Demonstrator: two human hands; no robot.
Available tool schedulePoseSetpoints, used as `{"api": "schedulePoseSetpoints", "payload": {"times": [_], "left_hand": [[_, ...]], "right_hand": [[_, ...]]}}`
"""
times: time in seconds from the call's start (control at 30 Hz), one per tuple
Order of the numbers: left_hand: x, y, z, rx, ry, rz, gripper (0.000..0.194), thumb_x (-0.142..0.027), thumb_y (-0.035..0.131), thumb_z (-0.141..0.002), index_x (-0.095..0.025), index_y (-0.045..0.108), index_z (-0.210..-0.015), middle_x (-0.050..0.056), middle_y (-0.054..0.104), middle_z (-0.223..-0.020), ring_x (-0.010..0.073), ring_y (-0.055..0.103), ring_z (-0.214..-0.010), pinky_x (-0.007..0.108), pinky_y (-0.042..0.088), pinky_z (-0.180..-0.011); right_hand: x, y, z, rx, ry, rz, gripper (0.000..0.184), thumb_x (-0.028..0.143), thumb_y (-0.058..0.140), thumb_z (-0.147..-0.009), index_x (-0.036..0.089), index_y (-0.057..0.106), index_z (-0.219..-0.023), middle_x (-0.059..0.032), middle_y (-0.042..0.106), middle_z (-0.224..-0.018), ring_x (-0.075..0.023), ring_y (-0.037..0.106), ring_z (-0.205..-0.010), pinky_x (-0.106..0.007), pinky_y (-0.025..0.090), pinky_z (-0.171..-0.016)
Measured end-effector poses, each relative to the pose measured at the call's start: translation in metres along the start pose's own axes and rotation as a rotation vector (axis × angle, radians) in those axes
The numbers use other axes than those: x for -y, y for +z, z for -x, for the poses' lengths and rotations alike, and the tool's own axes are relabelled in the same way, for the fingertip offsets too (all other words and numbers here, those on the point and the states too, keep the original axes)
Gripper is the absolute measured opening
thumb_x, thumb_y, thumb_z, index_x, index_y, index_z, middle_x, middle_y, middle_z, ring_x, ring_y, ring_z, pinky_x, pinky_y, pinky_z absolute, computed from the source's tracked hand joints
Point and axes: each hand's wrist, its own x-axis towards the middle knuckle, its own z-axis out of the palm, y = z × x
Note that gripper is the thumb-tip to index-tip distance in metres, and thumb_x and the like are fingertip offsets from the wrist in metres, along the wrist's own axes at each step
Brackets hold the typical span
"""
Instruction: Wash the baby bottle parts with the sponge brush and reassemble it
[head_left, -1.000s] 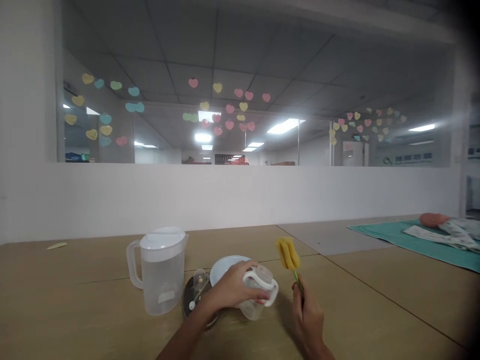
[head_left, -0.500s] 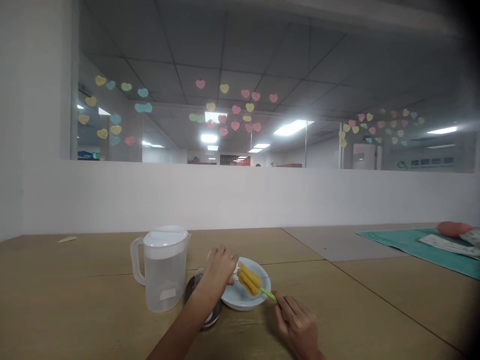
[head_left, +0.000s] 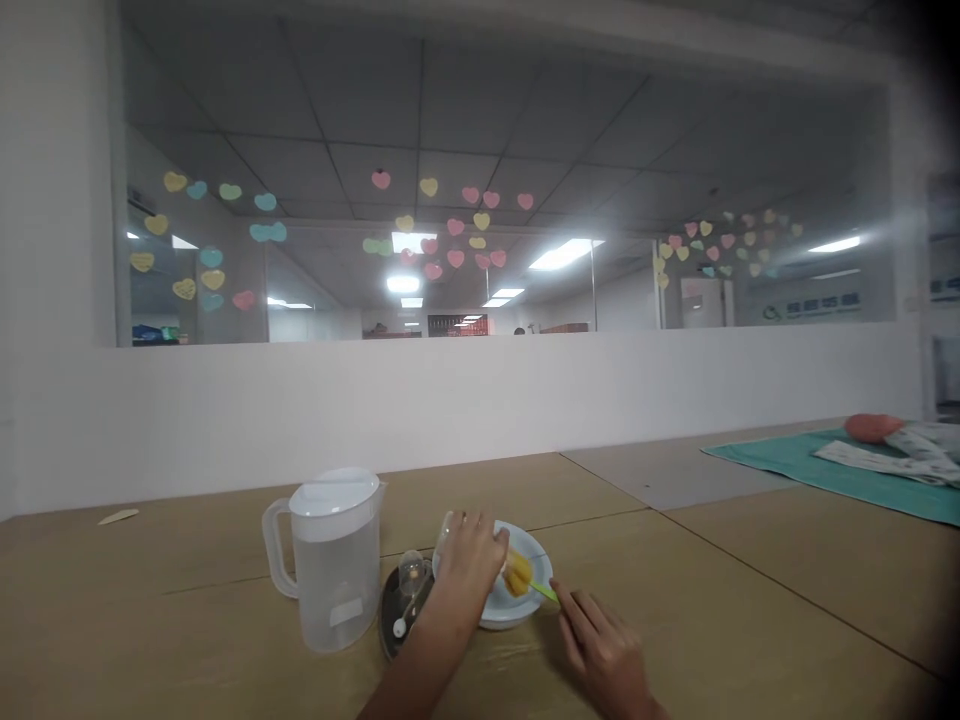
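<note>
Head view: the right hand (head_left: 604, 642) grips a sponge brush (head_left: 518, 574) by its green handle (head_left: 545, 592), slanting leftward and away over the bowl (head_left: 535, 546), yellow end just beside the left hand (head_left: 474, 555), which clasps a mostly hidden bottle (head_left: 445, 529).

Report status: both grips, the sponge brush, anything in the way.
Left grip around clear bottle, mostly hidden. Right grip on green brush handle. Yellow sponge head over pale bowl. Left forearm hides part of dark dish.
</note>
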Motion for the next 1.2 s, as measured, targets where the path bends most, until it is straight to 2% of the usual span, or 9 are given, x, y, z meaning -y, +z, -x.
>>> {"api": "schedulePoseSetpoints", "payload": {"times": [0.17, 0.27, 0.37, 0.5, 0.6, 0.7, 0.83, 1.03, 1.2], "left_hand": [[-0.002, 0.009, -0.002, 0.081, 0.128, 0.165, 0.037, -0.027, 0.071, -0.068, -0.019, 0.059, -0.103, 0.009, 0.056, -0.106, 0.024, 0.051, -0.097, 0.033, 0.038, -0.082], [0.011, 0.006, 0.002, 0.018, 0.065, 0.197, 0.036, -0.019, 0.067, -0.071, -0.023, 0.057, -0.106, 0.006, 0.054, -0.11, 0.0212, 0.049, -0.1, 0.031, 0.037, -0.084], [0.027, 0.002, 0.007, 0.009, -0.01, 0.107, 0.037, -0.012, 0.065, -0.07, -0.021, 0.058, -0.105, 0.008, 0.054, -0.11, 0.0243, 0.049, -0.102, 0.035, 0.036, -0.086], [0.049, 0.0, 0.012, -0.062, -0.15, 0.084, 0.038, -0.01, 0.06, -0.072, -0.021, 0.059, -0.108, 0.01, 0.055, -0.108, 0.0266, 0.048, -0.106, 0.038, 0.036, -0.09], [0.056, -0.001, 0.012, -0.119, -0.234, 0.344, 0.057, -0.023, 0.066, -0.069, -0.024, 0.049, -0.124, 0.008, 0.052, -0.116, 0.0235, 0.048, -0.109, 0.033, 0.038, -0.091], [0.045, -0.004, 0.011, -0.173, -0.248, 0.707, 0.078, -0.039, 0.066, -0.068, -0.022, 0.032, -0.136, 0.009, 0.052, -0.121, 0.0213, 0.052, -0.105, 0.03, 0.04, -0.09], [0.011, -0.01, 0.012, -0.057, -0.238, 0.961, 0.085, -0.051, 0.065, -0.066, -0.02, 0.031, -0.137, 0.008, 0.062, -0.108, 0.0194, 0.059, -0.086, 0.029, 0.045, -0.079], [-0.032, 0.0, 0.023, 0.186, 0.067, 0.896, 0.092, -0.043, 0.071, -0.058, -0.028, 0.028, -0.137, 0.005, 0.061, -0.112, 0.0265, 0.056, -0.1, 0.034, 0.044, -0.083], [-0.044, 0.022, 0.024, 0.264, 0.124, 0.712, 0.089, -0.043, 0.066, -0.062, -0.027, 0.025, -0.139, 0.011, 0.051, -0.126, 0.0324, 0.051, -0.109, 0.041, 0.043, -0.088]], "right_hand": [[0.005, -0.002, -0.004, -0.038, -0.077, 0.052, 0.031, 0.021, 0.04, -0.088, 0.019, 0.066, -0.104, -0.0041, 0.065, -0.07, -0.0099, 0.057, -0.06, -0.019, 0.041, -0.057], [-0.001, -0.002, -0.001, -0.015, -0.037, 0.103, 0.031, 0.023, 0.04, -0.089, 0.019, 0.068, -0.102, -0.0034, 0.065, -0.068, -0.0093, 0.057, -0.059, -0.019, 0.04, -0.055], [-0.011, 0.0, 0.005, 0.102, 0.038, 0.103, 0.034, 0.028, 0.037, -0.088, 0.022, 0.069, -0.099, -0.0042, 0.066, -0.069, -0.0101, 0.058, -0.061, -0.018, 0.04, -0.056], [-0.025, 0.002, 0.009, 0.169, 0.497, 0.239, 0.039, 0.032, 0.034, -0.086, 0.023, 0.069, -0.099, -0.007, 0.068, -0.08, -0.0136, 0.058, -0.054, -0.023, 0.037, -0.046], [-0.034, 0.001, 0.006, 0.331, 0.759, 0.296, 0.038, 0.028, 0.034, -0.082, 0.021, 0.07, -0.094, -0.0084, 0.067, -0.079, -0.0164, 0.059, -0.053, -0.025, 0.035, -0.043], [-0.036, 0.001, 0.002, 0.54, 0.743, 0.225, 0.033, 0.023, 0.037, -0.078, 0.019, 0.07, -0.077, -0.0097, 0.067, -0.081, -0.0197, 0.063, -0.064, -0.026, 0.038, -0.047], [-0.03, 0.002, -0.001, 0.659, 0.675, 0.165, 0.029, 0.021, 0.04, -0.075, 0.019, 0.069, -0.079, -0.0102, 0.067, -0.082, -0.0229, 0.064, -0.077, -0.028, 0.042, -0.054], [-0.027, 0.0, -0.003, 0.76, 0.553, 0.103, 0.022, 0.023, 0.049, -0.074, 0.018, 0.07, -0.077, -0.0123, 0.067, -0.084, -0.0255, 0.063, -0.085, -0.033, 0.044, -0.07], [-0.033, 0.01, 0.003, 0.707, 0.522, 0.129, 0.03, 0.03, 0.042, -0.08, 0.018, 0.069, -0.073, -0.0124, 0.067, -0.081, -0.0272, 0.062, -0.083, -0.037, 0.043, -0.07]]}}
